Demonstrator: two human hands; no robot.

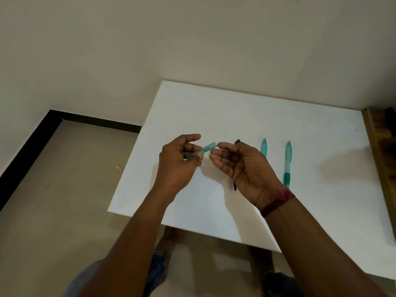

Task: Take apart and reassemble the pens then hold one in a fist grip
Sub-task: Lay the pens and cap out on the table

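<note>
On the floor (64, 189), at 9 o'clock from my hands, I see a small yellow scrap (118, 167). Over the white tabletop (214, 108) my left hand (180, 161) pinches a short teal pen piece (209, 147) between thumb and fingers; its free end points to 2 o'clock. My right hand (240, 163) is palm up, fingers loosely curled, grasping nothing. One fingertip is just at the end of the piece; I cannot tell if it touches. Under this hand lies a black pen (237, 141). At 3 o'clock from it lie a partly hidden teal pen (264, 146) and a whole teal pen (287, 163).
</note>
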